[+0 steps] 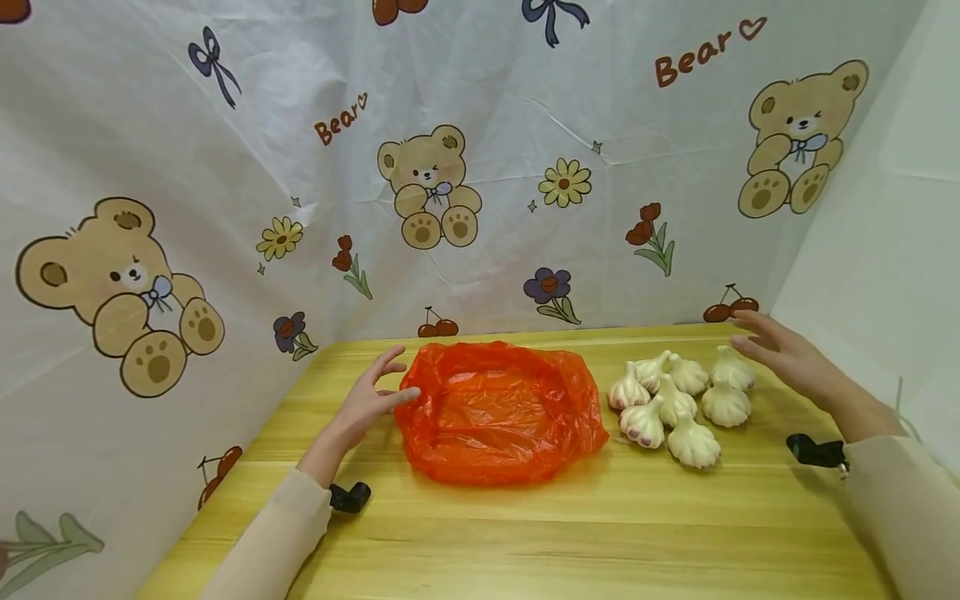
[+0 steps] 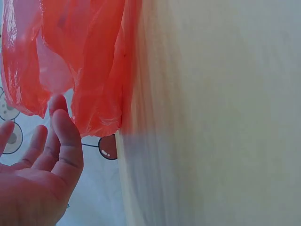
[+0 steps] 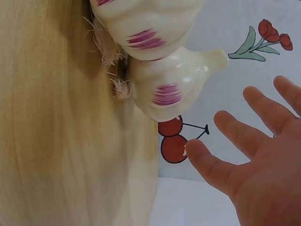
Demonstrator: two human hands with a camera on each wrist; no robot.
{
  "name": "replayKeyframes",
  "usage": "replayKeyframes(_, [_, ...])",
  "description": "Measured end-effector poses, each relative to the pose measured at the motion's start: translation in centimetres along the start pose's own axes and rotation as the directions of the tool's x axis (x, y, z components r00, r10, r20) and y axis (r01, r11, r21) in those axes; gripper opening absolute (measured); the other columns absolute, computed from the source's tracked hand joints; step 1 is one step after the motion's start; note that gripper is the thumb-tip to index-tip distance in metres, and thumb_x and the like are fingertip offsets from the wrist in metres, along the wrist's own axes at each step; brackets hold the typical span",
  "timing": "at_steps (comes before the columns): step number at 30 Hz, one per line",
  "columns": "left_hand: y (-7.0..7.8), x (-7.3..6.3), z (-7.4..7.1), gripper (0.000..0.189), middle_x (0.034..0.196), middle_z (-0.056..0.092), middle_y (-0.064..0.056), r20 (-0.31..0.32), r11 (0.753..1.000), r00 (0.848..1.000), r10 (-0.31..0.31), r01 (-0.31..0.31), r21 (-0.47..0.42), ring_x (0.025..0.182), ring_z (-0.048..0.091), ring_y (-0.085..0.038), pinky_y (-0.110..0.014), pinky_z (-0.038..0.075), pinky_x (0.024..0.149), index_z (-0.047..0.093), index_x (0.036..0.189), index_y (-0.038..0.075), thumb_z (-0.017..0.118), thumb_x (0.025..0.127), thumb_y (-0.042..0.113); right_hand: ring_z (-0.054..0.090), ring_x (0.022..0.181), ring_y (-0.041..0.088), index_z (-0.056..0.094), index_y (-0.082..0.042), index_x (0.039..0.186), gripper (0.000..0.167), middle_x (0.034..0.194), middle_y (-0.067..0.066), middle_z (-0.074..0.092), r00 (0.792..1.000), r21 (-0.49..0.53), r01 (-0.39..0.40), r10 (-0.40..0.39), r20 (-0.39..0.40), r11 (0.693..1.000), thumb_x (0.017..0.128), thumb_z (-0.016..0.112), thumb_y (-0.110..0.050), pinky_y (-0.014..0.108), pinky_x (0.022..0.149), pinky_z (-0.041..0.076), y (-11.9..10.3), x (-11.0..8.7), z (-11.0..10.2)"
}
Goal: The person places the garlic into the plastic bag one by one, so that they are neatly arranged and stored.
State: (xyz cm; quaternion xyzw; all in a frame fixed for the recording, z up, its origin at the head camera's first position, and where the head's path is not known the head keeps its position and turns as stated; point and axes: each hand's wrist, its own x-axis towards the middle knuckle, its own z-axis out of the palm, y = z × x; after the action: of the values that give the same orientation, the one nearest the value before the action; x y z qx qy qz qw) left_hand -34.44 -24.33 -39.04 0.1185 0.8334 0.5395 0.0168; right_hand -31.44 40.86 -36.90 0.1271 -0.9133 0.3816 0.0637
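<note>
A red plastic bag (image 1: 495, 408) lies spread open on the table, its crumpled rim standing up around a shallow hollow. Beside its left edge is my left hand (image 1: 371, 400), fingers loosely spread and holding nothing; in the left wrist view the fingers (image 2: 68, 141) overlap the bag's hanging edge (image 2: 94, 94). To the right of the bag sits a cluster of several garlic bulbs (image 1: 675, 404), whitish with purple streaks. My right hand (image 1: 787, 358) hovers at the far right of the cluster, fingers extended, with nothing in it. One garlic bulb (image 3: 174, 84) shows close by in the right wrist view.
The light wood table (image 1: 540, 542) meets a white cloth backdrop (image 1: 480, 275) printed with bears and flowers at its far edge. A plain white wall (image 1: 885, 233) stands on the right. Black wrist cameras (image 1: 351, 497) hang below both sleeves.
</note>
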Motion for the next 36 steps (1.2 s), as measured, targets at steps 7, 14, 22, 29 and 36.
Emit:
replayKeyframes(7, [-0.5,0.0,0.1,0.082,0.156,0.041,-0.016,0.019,0.996,0.999,-0.025,0.027,-0.082,0.135,0.05,-0.046,-0.052,0.06,0.098,0.038,0.157,0.034,0.082,0.088,0.028,0.025,0.142,0.062,0.007,-0.005,0.165,0.071,0.165,0.034,0.018,0.999,0.051,-0.048,0.047,0.015,0.998,0.112,0.039,-0.039,0.082,0.103,0.031,0.9,-0.8,0.2])
replayKeyframes(14, [-0.7,0.0,0.3,0.067,0.161,0.036,-0.015,0.112,0.981,0.994,0.008,0.014,-0.194,0.132,0.054,-0.039,-0.043,0.062,0.095,0.046,0.155,0.022,0.075,0.095,0.017,0.026,0.141,0.062,0.007,-0.002,0.164,0.071,0.164,0.036,0.017,0.997,0.057,-0.07,0.069,0.029,0.996,0.112,0.034,-0.042,0.079,0.1,0.037,1.7,-0.8,0.1])
replayKeyframes(22, [-0.9,-0.1,0.5,0.075,0.164,0.032,-0.013,0.212,0.976,0.977,0.01,0.037,-0.214,0.132,0.053,-0.032,-0.032,0.061,0.096,0.044,0.157,0.018,0.08,0.09,0.014,0.024,0.14,0.063,0.005,0.001,0.164,0.072,0.162,0.039,0.017,0.997,0.068,-0.07,0.067,0.041,0.995,0.112,0.034,-0.041,0.08,0.098,0.038,2.4,-0.9,0.3])
replayKeyframes(29, [-0.9,-0.4,0.8,0.092,0.17,0.023,-0.01,0.256,0.969,0.967,0.015,0.05,-0.243,0.146,0.041,-0.038,-0.035,0.059,0.1,0.033,0.162,0.018,0.082,0.085,0.004,0.027,0.139,0.063,0.007,0.003,0.163,0.071,0.16,0.04,0.021,0.997,0.041,-0.064,0.062,0.04,0.997,0.112,0.034,-0.039,0.08,0.098,0.041,2.5,-1.1,0.6])
replayKeyframes(36, [-0.7,-0.5,0.8,0.104,0.174,0.015,-0.005,0.243,0.975,0.968,0.057,-0.002,-0.223,0.157,0.021,-0.04,-0.033,0.055,0.105,0.023,0.166,0.023,0.082,0.084,0.001,0.03,0.137,0.063,0.011,0.005,0.162,0.068,0.159,0.04,0.024,0.998,0.019,-0.053,0.052,0.035,0.998,0.113,0.035,-0.036,0.075,0.096,0.045,2.8,-0.8,1.0])
